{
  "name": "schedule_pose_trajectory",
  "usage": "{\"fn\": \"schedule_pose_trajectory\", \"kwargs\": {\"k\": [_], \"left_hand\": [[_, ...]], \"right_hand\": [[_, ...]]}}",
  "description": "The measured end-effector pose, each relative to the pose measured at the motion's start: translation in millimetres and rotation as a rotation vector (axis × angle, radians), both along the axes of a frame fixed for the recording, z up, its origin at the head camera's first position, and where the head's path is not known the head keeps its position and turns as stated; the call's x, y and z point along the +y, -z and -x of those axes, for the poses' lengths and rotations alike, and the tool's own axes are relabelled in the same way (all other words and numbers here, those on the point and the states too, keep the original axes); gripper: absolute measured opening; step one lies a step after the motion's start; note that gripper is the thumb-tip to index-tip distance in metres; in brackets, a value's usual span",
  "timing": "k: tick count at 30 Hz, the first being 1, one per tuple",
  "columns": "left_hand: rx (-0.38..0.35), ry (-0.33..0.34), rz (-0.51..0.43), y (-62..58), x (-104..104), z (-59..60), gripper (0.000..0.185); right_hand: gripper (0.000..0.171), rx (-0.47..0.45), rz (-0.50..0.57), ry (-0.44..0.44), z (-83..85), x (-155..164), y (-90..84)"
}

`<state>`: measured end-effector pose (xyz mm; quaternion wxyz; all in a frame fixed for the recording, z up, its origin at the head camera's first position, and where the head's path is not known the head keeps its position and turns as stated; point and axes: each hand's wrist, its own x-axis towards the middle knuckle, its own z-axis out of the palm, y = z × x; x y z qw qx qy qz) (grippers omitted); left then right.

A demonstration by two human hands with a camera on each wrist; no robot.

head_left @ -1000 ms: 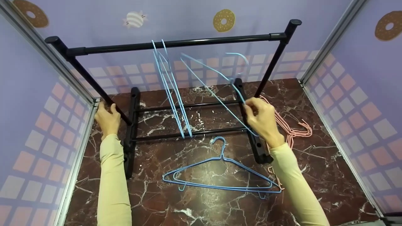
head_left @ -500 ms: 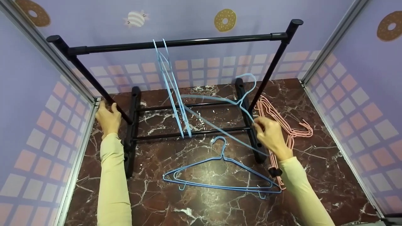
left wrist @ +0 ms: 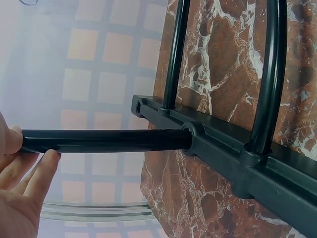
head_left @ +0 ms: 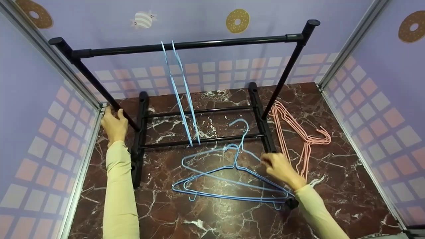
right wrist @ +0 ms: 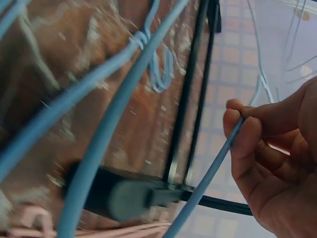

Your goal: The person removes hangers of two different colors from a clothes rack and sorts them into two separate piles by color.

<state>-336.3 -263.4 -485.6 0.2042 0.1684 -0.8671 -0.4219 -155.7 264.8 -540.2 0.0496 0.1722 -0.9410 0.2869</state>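
A black metal garment rack (head_left: 215,43) stands on the floor. My left hand (head_left: 114,125) grips the lower part of its left post (left wrist: 104,141), with fingers and thumb around the tube. My right hand (head_left: 281,168) pinches the right shoulder of a light blue wire hanger (head_left: 244,136) between thumb and fingertips, as the right wrist view shows on the blue wire (right wrist: 210,171). That hanger overlaps the blue hangers (head_left: 229,198) lying on the floor in front of the rack. Two light blue hangers (head_left: 179,96) hang from the top bar, left of its middle.
Several pink hangers (head_left: 307,141) lie on the marble floor (head_left: 159,212) beside the rack's right foot (head_left: 265,132). Purple printed walls (head_left: 206,20) enclose the back and both sides.
My right hand has brought the light blue hanger down and towards me, from beneath the top bar to over the floor hangers. My left hand keeps its place on the post.
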Motion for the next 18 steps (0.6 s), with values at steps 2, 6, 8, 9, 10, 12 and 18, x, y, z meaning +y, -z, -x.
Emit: {"fn": "schedule_pose_trajectory", "kwargs": {"k": [2,6,8,9,10,12,18], "left_hand": [[0.004,-0.004,0.007,0.3,0,-0.1,0.036],[0.04,-0.016,0.022,1.9,-1,0.8,0.033],[0.047,-0.019,0.024,2.2,-1,1.2,0.032],[0.048,-0.018,0.024,2.3,-1,1.4,0.032],[0.048,-0.017,0.025,2.3,-1,1.6,0.033],[0.046,-0.013,0.023,2.1,-1,1.8,0.033],[0.031,-0.012,0.01,0.9,0,1.6,0.034]], "right_hand": [[0.013,-0.008,-0.01,-0.021,-4.4,-1,7.8],[0.01,-0.052,-0.004,-0.044,-10.0,-2,20.3],[0.008,-0.079,0.0,-0.056,-11.4,-4,26.2],[0.007,-0.091,0.002,-0.062,-11.9,-4,29.0],[0.006,-0.098,0.0,-0.067,-12.4,-5,31.8],[0.01,-0.107,-0.008,-0.078,-12.9,-6,36.9],[0.019,-0.127,-0.019,-0.082,-13.5,-9,47.3]]}}
